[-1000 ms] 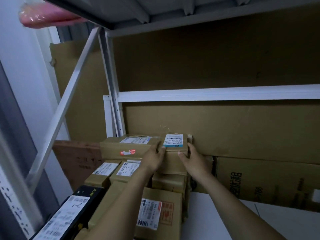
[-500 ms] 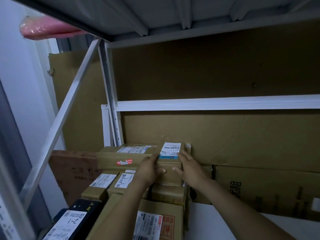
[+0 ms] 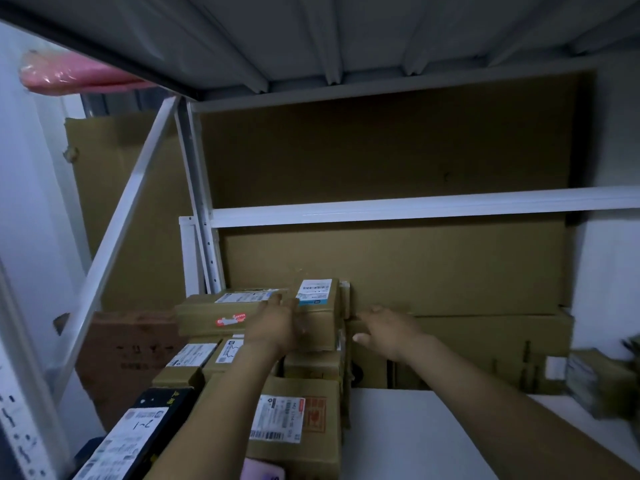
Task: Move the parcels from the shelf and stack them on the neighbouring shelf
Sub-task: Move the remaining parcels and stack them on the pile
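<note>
1. Since half a second ago, the right hand (image 3: 389, 332) has come off the small labelled parcel (image 3: 320, 315) and now hovers just beside it, fingers spread, holding nothing.
2. That parcel sits atop the stack of parcels (image 3: 298, 410) at the shelf's (image 3: 415, 427) left end.
3. Left hand (image 3: 277, 323) rests loosely curled against the parcel's front-left face.
4. Flat cardboard sheets (image 3: 398, 258) line the back.

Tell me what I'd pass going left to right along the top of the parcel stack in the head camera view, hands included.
Parcel with the red sticker → left hand → parcel with the blue-edged label → right hand → blurred parcels at the far right.
</note>
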